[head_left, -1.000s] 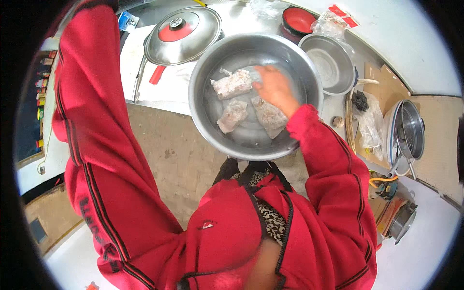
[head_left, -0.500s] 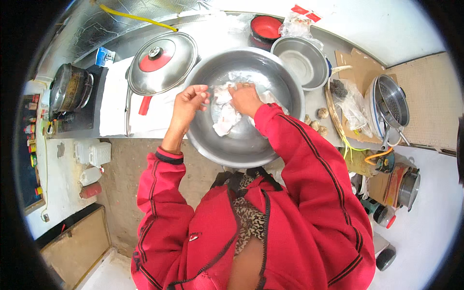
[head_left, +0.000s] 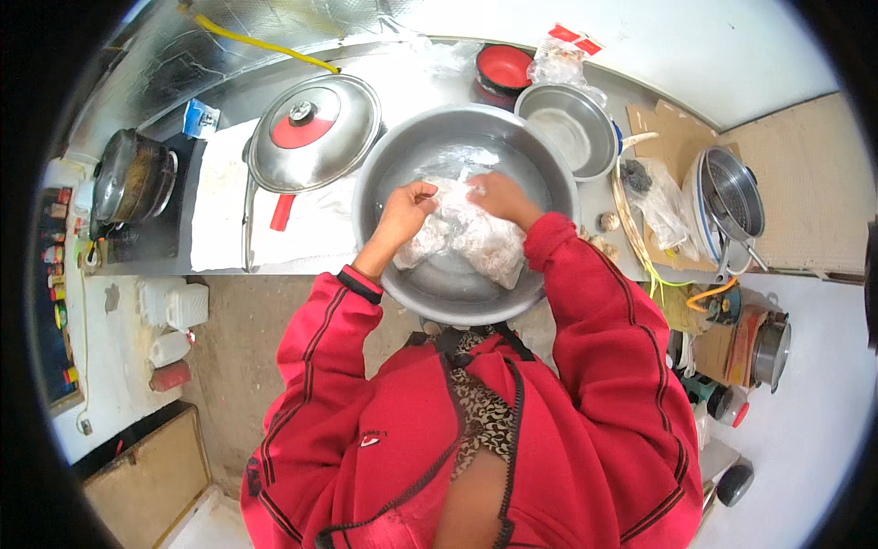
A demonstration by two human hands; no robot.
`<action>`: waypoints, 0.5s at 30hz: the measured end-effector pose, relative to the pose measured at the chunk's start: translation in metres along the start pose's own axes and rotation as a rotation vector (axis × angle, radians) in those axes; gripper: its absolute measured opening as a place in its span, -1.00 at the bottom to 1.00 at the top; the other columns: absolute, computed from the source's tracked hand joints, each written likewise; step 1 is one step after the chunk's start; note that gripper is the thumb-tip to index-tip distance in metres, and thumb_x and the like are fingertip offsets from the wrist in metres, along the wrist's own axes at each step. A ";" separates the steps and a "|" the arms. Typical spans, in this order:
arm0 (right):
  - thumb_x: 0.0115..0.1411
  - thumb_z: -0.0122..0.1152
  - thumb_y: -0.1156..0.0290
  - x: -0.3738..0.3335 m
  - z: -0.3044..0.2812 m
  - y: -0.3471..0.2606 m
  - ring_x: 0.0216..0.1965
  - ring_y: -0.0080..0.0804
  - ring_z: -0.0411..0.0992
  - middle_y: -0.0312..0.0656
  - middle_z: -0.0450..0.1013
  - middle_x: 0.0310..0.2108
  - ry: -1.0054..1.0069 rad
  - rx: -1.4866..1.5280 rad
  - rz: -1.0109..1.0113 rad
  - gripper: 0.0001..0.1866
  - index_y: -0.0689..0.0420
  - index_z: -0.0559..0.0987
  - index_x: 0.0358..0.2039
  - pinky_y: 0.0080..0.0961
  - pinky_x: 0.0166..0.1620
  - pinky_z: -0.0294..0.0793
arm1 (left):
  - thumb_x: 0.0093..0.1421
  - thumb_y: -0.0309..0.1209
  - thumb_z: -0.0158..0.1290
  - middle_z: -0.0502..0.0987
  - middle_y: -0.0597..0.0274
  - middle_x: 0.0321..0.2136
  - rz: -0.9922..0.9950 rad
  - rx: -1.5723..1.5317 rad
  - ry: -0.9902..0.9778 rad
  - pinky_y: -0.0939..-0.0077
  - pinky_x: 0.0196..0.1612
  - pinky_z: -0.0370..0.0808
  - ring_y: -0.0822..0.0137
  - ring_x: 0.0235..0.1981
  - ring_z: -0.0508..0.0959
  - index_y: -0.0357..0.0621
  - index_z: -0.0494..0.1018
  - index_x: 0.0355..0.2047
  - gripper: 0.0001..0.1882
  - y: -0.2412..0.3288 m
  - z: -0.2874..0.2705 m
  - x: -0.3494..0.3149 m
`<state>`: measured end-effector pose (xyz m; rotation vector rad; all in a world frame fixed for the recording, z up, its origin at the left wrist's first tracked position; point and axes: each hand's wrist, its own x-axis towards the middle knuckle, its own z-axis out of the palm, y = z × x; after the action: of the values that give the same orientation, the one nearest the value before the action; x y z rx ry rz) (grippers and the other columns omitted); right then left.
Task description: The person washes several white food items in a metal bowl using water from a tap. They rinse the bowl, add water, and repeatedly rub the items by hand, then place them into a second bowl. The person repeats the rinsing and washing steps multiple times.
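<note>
Both hands work inside the large steel basin (head_left: 466, 210), which sits at the near edge of the tabletop (head_left: 311, 238), close to the body, prob. for reach.

Left hand (head_left: 407, 209): grip closed, fingers curled on the left edge of the pale frozen-looking lump (head_left: 466, 238). Right hand (head_left: 498, 197): grip closed over the lump's top, upper right. Lump lies mid-basin, in shallow water by the look; two-hand hold appears meant to steady or pull it apart. Whether a thin clear film wraps it: cannot tell.

Lid w/ red centre and knob (head_left: 314, 131) rests flat on a white cloth, left of basin; red handle below it. Smaller steel bowl (head_left: 567, 128) just beside basin, upper right.

Packages/labels:
- clear bag w/ red tags (head_left: 569, 57), back edge, beyond small bowl;
- small blue packet (head_left: 199, 117), left of lid;
- clear bag w/ dark contents (head_left: 651, 188), right, on cardboard;
- white jugs (head_left: 172, 306) on floor, lower left.
</note>
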<state>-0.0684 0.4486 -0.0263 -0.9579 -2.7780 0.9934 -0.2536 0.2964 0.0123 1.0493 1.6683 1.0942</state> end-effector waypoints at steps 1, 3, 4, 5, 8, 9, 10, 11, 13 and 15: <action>0.14 0.17 0.18 0.000 -0.012 0.006 -0.02 0.05 0.44 0.14 0.42 0.01 0.052 0.071 0.025 -0.55 0.07 0.53 0.03 -0.22 0.05 0.40 | 0.19 -0.51 0.05 0.56 0.21 -0.25 -0.039 -0.073 -0.001 0.58 -0.17 0.44 0.46 -0.26 0.52 -0.36 0.48 -0.11 -0.74 0.004 0.001 0.002; 0.15 0.18 0.22 0.000 -0.025 0.021 -0.11 -0.04 0.48 0.08 0.48 -0.12 0.149 0.290 0.083 -0.58 0.12 0.54 0.01 -0.25 -0.02 0.44 | 0.20 -0.51 0.03 0.56 0.18 -0.25 -0.110 -0.220 -0.013 0.55 -0.15 0.47 0.41 -0.25 0.54 -0.36 0.49 -0.14 -0.76 0.017 0.007 0.009; 0.17 0.18 0.25 0.001 -0.029 0.028 -0.17 -0.11 0.50 0.03 0.51 -0.20 0.193 0.439 0.114 -0.60 0.15 0.54 -0.01 -0.28 -0.07 0.47 | 0.21 -0.52 0.01 0.56 0.16 -0.25 -0.138 -0.322 -0.007 0.52 -0.14 0.48 0.38 -0.24 0.55 -0.36 0.48 -0.14 -0.77 0.020 0.008 0.015; 0.18 0.18 0.28 -0.001 -0.032 0.030 -0.22 -0.18 0.51 -0.01 0.53 -0.28 0.233 0.596 0.149 -0.62 0.19 0.54 -0.03 -0.31 -0.12 0.49 | 0.22 -0.53 -0.01 0.56 0.14 -0.25 -0.173 -0.422 -0.002 0.50 -0.12 0.50 0.34 -0.23 0.56 -0.37 0.48 -0.14 -0.78 0.022 0.010 0.021; 0.21 0.15 0.34 -0.009 -0.031 0.034 -0.36 -0.40 0.48 -0.16 0.48 -0.42 0.475 1.298 0.504 -0.73 0.26 0.53 -0.16 -0.43 -0.27 0.50 | 0.28 -0.53 -0.07 0.53 -0.01 -0.16 -0.277 -0.777 0.082 0.38 -0.03 0.53 0.20 -0.16 0.57 -0.40 0.41 -0.09 -0.76 0.029 0.032 0.045; 0.24 0.09 0.37 -0.013 -0.028 0.036 -0.42 -0.45 0.44 -0.23 0.44 -0.43 0.561 1.460 0.496 -0.81 0.23 0.51 -0.26 -0.50 -0.36 0.47 | 0.29 -0.52 -0.08 0.52 -0.04 -0.13 -0.285 -0.869 0.095 0.36 -0.02 0.53 0.18 -0.15 0.56 -0.41 0.40 -0.07 -0.75 0.031 0.044 0.055; 0.24 0.09 0.37 -0.015 -0.024 0.037 -0.44 -0.45 0.44 -0.24 0.43 -0.43 0.616 1.521 0.540 -0.82 0.23 0.51 -0.26 -0.52 -0.38 0.45 | 0.30 -0.51 -0.09 0.51 -0.07 -0.11 -0.295 -0.960 0.107 0.34 -0.02 0.54 0.16 -0.13 0.56 -0.42 0.38 -0.06 -0.74 0.032 0.055 0.065; 0.24 0.08 0.37 -0.016 -0.019 0.032 -0.46 -0.45 0.43 -0.24 0.43 -0.44 0.666 1.582 0.586 -0.82 0.23 0.51 -0.27 -0.53 -0.39 0.44 | 0.33 -0.47 -0.10 0.49 -0.08 -0.06 -0.291 -1.007 0.121 0.27 0.05 0.49 0.11 -0.06 0.52 -0.40 0.37 -0.04 -0.73 0.023 0.066 0.079; 0.30 0.01 0.33 -0.016 -0.013 0.038 -0.29 -0.31 0.50 -0.09 0.49 -0.25 0.769 1.555 0.666 -0.72 0.30 0.48 -0.15 -0.43 -0.23 0.53 | 0.34 -0.44 -0.11 0.48 -0.06 -0.04 -0.316 -1.082 0.172 0.24 0.09 0.45 0.09 -0.02 0.49 -0.38 0.37 -0.04 -0.72 0.024 0.097 0.100; 0.32 -0.03 0.36 -0.009 0.004 0.055 -0.30 -0.37 0.48 -0.12 0.49 -0.29 0.911 1.268 0.622 -0.74 0.31 0.50 -0.19 -0.48 -0.23 0.49 | 0.35 -0.39 -0.13 0.44 -0.02 0.01 -0.332 -1.107 0.206 0.21 0.14 0.39 0.10 0.04 0.44 -0.32 0.37 -0.01 -0.71 0.024 0.127 0.116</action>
<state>-0.0324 0.4747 -0.0606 -1.4052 -0.7979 1.4711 -0.1621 0.4397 -0.0205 -0.0503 1.0163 1.6068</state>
